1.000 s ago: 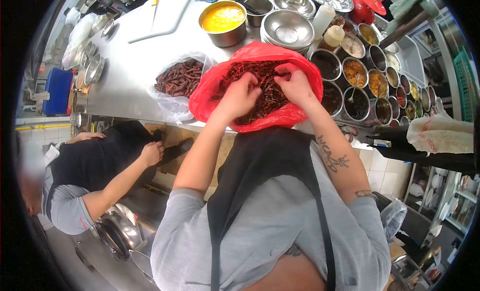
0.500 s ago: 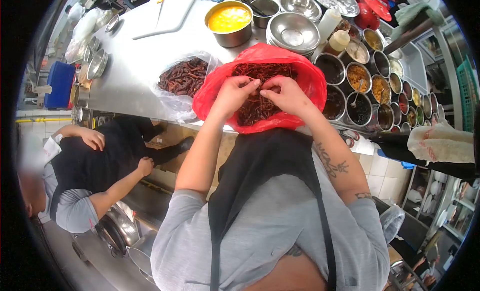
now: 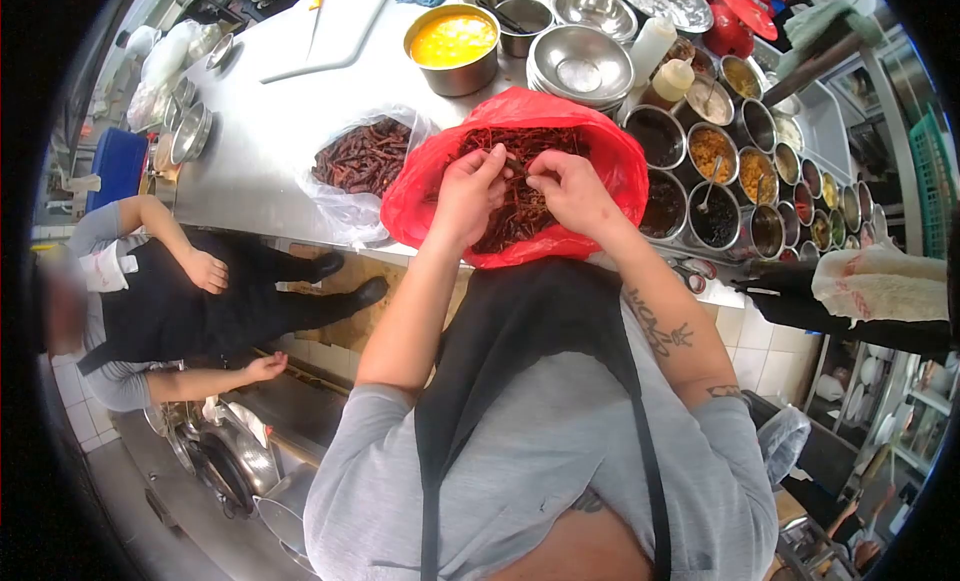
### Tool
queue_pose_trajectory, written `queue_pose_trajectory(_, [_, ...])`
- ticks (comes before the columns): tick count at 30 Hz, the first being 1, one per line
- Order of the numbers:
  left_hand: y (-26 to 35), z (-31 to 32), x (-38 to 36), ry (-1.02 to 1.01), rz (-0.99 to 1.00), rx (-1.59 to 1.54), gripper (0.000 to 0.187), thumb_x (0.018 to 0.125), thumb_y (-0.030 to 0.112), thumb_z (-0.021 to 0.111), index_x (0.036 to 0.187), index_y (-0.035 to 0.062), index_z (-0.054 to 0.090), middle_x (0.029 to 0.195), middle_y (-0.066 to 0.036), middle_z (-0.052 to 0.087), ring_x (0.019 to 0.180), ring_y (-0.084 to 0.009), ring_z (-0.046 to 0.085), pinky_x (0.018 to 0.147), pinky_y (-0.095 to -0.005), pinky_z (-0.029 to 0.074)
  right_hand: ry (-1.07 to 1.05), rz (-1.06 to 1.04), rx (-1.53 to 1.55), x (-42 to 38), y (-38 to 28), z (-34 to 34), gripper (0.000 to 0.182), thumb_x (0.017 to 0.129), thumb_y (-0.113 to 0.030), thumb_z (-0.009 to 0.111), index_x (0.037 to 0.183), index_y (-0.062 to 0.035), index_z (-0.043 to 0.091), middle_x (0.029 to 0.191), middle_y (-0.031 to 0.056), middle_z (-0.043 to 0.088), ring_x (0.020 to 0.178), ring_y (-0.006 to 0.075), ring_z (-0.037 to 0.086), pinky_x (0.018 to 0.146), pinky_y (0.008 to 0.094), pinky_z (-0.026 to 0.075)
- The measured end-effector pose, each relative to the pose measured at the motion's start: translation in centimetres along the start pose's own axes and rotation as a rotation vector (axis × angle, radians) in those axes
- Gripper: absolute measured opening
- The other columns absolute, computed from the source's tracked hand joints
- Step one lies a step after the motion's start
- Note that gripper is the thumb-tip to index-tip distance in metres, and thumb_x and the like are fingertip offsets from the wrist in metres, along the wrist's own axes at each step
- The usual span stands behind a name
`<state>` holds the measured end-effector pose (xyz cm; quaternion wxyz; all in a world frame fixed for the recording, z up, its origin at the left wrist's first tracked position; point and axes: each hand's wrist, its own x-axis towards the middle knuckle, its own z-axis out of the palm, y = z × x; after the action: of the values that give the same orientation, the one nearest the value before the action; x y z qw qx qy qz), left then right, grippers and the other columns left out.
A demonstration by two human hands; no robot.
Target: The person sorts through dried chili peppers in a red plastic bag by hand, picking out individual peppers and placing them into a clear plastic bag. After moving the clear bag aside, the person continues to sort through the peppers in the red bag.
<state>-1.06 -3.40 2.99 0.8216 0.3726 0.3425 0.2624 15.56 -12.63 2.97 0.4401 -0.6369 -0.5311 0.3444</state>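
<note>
A red plastic bag (image 3: 400,206) stands open at the counter's front edge, filled with thin dark-red dried pieces (image 3: 518,216) that look like chillies. Over its opening, my left hand (image 3: 472,193) has thumb and fingers closed on a small dark piece. My right hand (image 3: 570,189) is pinched close beside it, its fingertips near the same piece; what they hold is too small to name. To the left, touching the red bag, a clear plastic bag (image 3: 340,213) holds thicker dark-red dried pieces (image 3: 362,156).
Behind are a pot of yellow liquid (image 3: 452,43), stacked metal bowls (image 3: 582,66) and a white board with a knife (image 3: 345,31). Several seasoning containers (image 3: 712,153) stand at right. A co-worker in a black apron (image 3: 150,291) is at left.
My left hand has turned, its thumb now pointing up, and my right hand has shifted slightly. At left, the co-worker has moved, with the lower arm now stretched out and that hand opened.
</note>
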Motion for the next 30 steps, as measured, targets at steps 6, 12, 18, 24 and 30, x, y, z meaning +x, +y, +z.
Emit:
queue_pose_trajectory(6, [-0.4,-0.6,0.5,0.086,-0.087,-0.243,0.021,0.101,0.028,0.059,0.094,0.008,0.06,0.08,0.002,0.055,0.062,-0.0048,0.044,0.053,-0.0211,0.033,-0.272,0.06,0.134,-0.5,-1.4,-1.9,0.01,0.088,-0.004,0.066,0.097,0.0008,0.068,0.083,0.0067,0.067,0.077,0.0125,0.06,0.071,0.0288,0.049])
queue_pose_trajectory(12, [0.9,-0.7,0.8,0.102,-0.034,0.059,0.015,0.094,0.023,0.065,0.094,0.0087,0.06,0.073,0.001,0.055,0.062,-0.015,0.054,0.055,-0.0289,0.041,0.003,0.133,-0.269,0.0,0.5,-4.2,0.04,0.085,-0.012,0.072,0.121,0.0045,0.064,0.102,0.0155,0.071,0.084,0.0201,0.068,0.079,0.0339,0.055])
queue_pose_trajectory(18, [0.1,1.0,3.1,0.057,0.354,1.46,0.033,0.079,0.03,0.078,0.099,0.0043,0.074,0.094,-0.021,0.07,0.085,-0.0357,0.069,0.08,-0.0419,0.054,0.043,0.184,-0.26,0.2,0.5,-3.1,0.031,0.085,-0.017,0.069,0.111,-0.0002,0.07,0.104,0.0229,0.071,0.101,0.0356,0.068,0.091,0.0416,0.053])
queue_pose_trajectory(24, [-2.1,-0.7,3.9,0.013,0.356,1.373,0.027,0.083,0.027,0.075,0.096,0.0029,0.073,0.077,-0.014,0.07,0.068,-0.0288,0.067,0.064,-0.0388,0.052,0.028,0.29,-0.11,-0.1,1.1,-1.8,0.023,0.086,-0.02,0.07,0.095,0.0007,0.075,0.087,0.0209,0.073,0.083,0.0271,0.072,0.08,0.038,0.054])
queue_pose_trajectory(30, [-0.7,0.8,-0.5,-0.001,-0.131,0.325,0.018,0.101,0.018,0.057,0.091,0.0075,0.068,0.062,0.006,0.052,0.048,-0.0025,0.036,0.044,-0.0215,0.025,0.103,0.181,0.182,0.0,1.4,1.1,0.028,0.089,-0.018,0.07,0.108,0.0028,0.071,0.093,0.0145,0.074,0.077,0.019,0.068,0.075,0.0325,0.054])
